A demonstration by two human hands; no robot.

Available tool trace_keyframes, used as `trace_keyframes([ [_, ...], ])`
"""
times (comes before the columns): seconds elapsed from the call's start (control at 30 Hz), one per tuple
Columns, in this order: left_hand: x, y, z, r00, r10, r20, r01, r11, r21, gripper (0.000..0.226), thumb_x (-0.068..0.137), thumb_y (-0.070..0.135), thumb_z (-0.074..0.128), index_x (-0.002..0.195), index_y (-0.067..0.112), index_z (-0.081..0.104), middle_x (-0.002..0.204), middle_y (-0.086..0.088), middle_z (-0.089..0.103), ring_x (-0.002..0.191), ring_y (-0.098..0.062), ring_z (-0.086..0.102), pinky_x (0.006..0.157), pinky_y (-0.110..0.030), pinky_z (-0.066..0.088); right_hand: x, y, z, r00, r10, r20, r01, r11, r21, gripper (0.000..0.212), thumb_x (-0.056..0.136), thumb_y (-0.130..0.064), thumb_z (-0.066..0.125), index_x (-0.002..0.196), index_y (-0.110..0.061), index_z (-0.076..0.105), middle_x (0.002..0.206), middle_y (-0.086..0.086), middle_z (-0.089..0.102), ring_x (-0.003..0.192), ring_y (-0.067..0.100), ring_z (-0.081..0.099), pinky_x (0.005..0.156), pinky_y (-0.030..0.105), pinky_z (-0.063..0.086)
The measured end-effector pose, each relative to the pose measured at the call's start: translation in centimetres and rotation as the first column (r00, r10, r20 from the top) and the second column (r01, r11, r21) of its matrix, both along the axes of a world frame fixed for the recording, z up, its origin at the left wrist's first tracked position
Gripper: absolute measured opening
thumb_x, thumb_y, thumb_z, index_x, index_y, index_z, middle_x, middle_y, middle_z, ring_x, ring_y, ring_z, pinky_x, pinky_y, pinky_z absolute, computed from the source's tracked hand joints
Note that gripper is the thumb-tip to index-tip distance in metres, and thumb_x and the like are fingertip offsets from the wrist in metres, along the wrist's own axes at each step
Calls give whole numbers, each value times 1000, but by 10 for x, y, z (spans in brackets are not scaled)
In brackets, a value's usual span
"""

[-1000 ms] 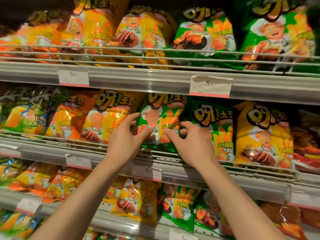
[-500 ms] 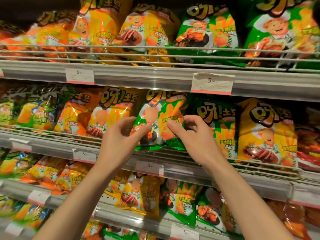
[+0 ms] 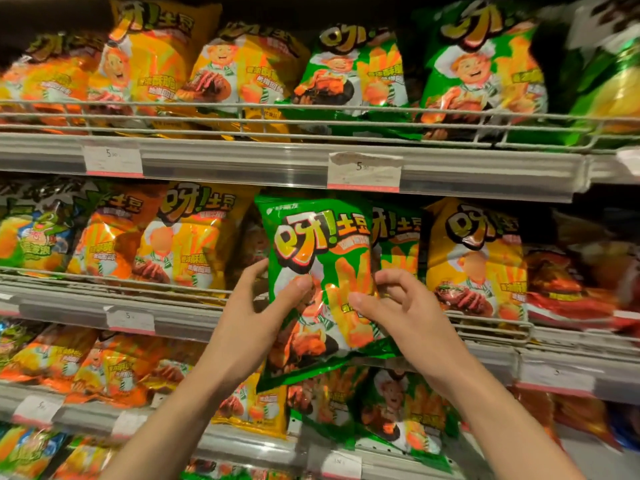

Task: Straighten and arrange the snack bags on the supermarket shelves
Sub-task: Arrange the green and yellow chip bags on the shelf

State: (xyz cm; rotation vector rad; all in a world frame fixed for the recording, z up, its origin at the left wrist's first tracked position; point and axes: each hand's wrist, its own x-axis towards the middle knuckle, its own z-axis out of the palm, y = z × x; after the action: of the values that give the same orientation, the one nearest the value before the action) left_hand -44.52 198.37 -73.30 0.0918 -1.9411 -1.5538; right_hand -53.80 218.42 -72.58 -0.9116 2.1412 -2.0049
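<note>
Green snack bag [image 3: 322, 271] held upright before middle shelf rail [image 3: 194, 315], between both hands. Left hand [image 3: 249, 317] gripping left edge, thumb across front. Right hand [image 3: 398, 306] pinching right edge.

Two bare forearms come up from bottom edge of view, no sleeves visible, no watch, rings or bracelets seen. Left hand [image 3: 254, 315] and right hand [image 3: 401, 310] both bare, no gloves. Nails short and plain, thumbnails visible on both. Slim wrists, nothing else of the body in view
</note>
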Motion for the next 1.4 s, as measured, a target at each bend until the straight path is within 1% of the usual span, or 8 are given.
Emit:
trace_keyframes([
  [0.1, -13, 22, -9, 998, -33, -45, 34, 999, 37, 59, 78, 62, 76, 130, 47, 54, 116, 20, 72, 106, 1, 69, 83, -23, 57, -3, 26, -4, 1000, -21, -17, 22, 999, 30, 62, 66, -52, 81, 116, -27, 55, 114, -8, 72, 102, 6, 72, 84, 22, 58],
  [0.2, -23, 44, -9, 994, -65, -87, 69, 996, 49, 47, 78, 55, 77, 119, 53, 56, 108, 30, 71, 100, 4, 70, 73, -18, 59, -6, 51, -4, 996, -31, -80, 37, 997, 73, 51, 74, -48, 84, 113, -31, 55, 104, -27, 70, 99, -6, 68, 78, 9, 51],
  [0.33, -37, 64, -7, 990, -97, -105, 103, 994, 47, 50, 78, 50, 78, 122, 46, 56, 110, 26, 73, 101, 3, 71, 75, -12, 56, -16, 86, 1, 957, -201, -211, 223, 971, 86, 51, 74, -68, 73, 115, -39, 60, 109, -16, 70, 104, 1, 68, 84, 22, 55],
  [0.47, -44, 70, -4, 989, -101, -111, 108, 992, 58, 57, 78, 50, 78, 130, 38, 56, 110, 25, 73, 99, 1, 72, 71, -13, 56, -43, 120, 8, 534, -565, -629, 804, 570, 169, 55, 94, -57, 58, 128, -15, 61, 120, 3, 60, 115, 24, 55, 94, 36, 44],
  [0.57, -45, 72, -3, 986, -120, -113, 131, 987, 94, 56, 78, 48, 78, 129, 37, 58, 111, 20, 74, 98, -4, 74, 70, -15, 58, -64, 129, 7, 579, -561, -592, 815, 409, 410, 67, 97, -62, 48, 122, -2, 63, 118, 19, 62, 117, 37, 54, 96, 42, 45],
  [0.87, -47, 73, -1, 987, -121, -103, 132, 985, 108, 48, 78, 45, 77, 122, 40, 58, 105, 20, 75, 93, -6, 75, 65, -16, 58, -79, 131, 8, 726, -623, -289, 682, 600, 418, 91, 88, -72, 58, 150, -8, 39, 140, 13, 59, 127, 33, 56, 94, 42, 46],
  [1.03, -45, 74, 3, 990, -71, -121, 74, 997, 25, 51, 74, 54, 71, 121, 43, 54, 97, 42, 67, 91, 18, 65, 63, -2, 49, -81, 134, 7, 737, -638, -222, 676, 702, 225, 88, 81, -71, 68, 145, -16, 45, 131, -1, 57, 116, 18, 56, 92, 37, 45],
  [1.4, -39, 56, 10, 986, -3, -167, 6, 1000, 16, 68, 67, 62, 70, 128, 38, 54, 99, 42, 67, 94, 18, 64, 64, -2, 49, -90, 145, 28, 711, -674, -201, 690, 724, 13, 63, 89, -60, 68, 131, -15, 64, 116, 0, 69, 107, 18, 66, 90, 37, 55],
])
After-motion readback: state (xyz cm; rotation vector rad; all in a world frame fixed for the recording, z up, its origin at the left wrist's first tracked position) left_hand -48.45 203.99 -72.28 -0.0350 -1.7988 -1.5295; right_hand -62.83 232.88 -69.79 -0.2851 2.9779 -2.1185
